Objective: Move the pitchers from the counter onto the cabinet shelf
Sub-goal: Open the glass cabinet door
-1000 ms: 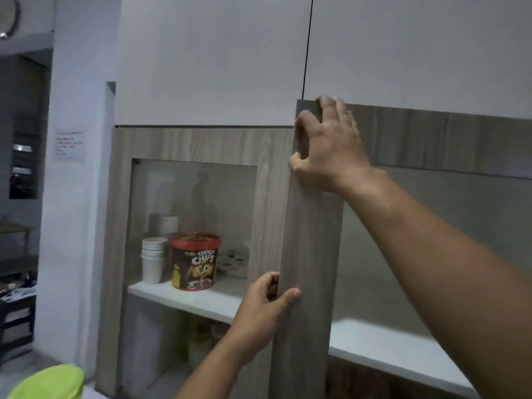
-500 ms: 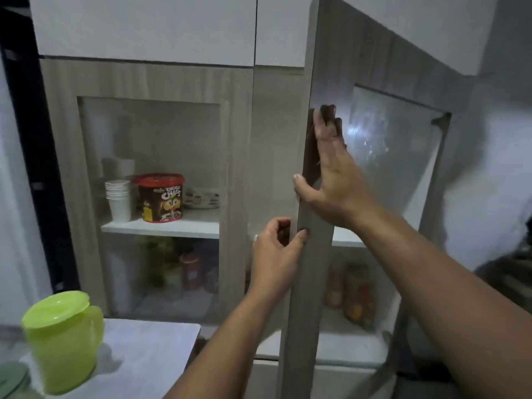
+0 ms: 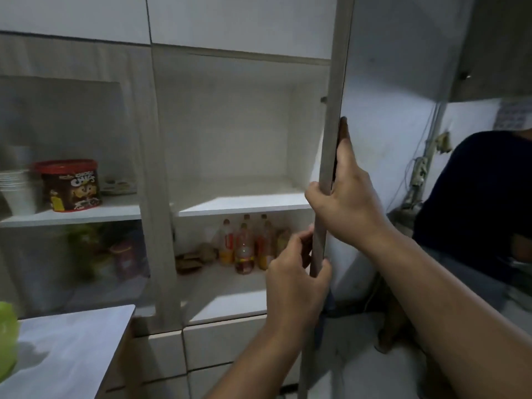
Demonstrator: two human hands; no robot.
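Both hands clamped on the free edge of a tall wood-grain cabinet door [image 3: 331, 139], swung wide and seen almost edge-on. Right hand [image 3: 349, 203] higher, thumb wrapped round the near face, fingers [image 3: 344, 133] laid flat up the far side. Left hand [image 3: 296, 279] lower on the same edge, thumb on one side and curled fingers on the other. Hands close together, one above the other, not touching.

Behind the door, an open white cabinet compartment with a bare white upper shelf [image 3: 244, 204], lit in a bright patch at the front. Below it, a lower shelf carrying a cluster of small plastic bottles with orange and red contents [image 3: 246, 246], upright, with a few flat brownish packets just beside them on the left.

To the left, behind a closed frosted-glass door, a round brown cereal tub with a red lid [image 3: 69, 185] standing on a shelf, just beside a stack of white paper cups [image 3: 18, 188].

At the far lower left, a lime-green plastic pitcher [image 3: 7, 341], only a blurred sliver in view, cut off by the frame edge, resting on the pale grey marbled tabletop [image 3: 74, 349]; shape, lid and handle impossible to make out. Well apart from both hands.

At the right edge, part of another person in a dark navy top [image 3: 475, 197].
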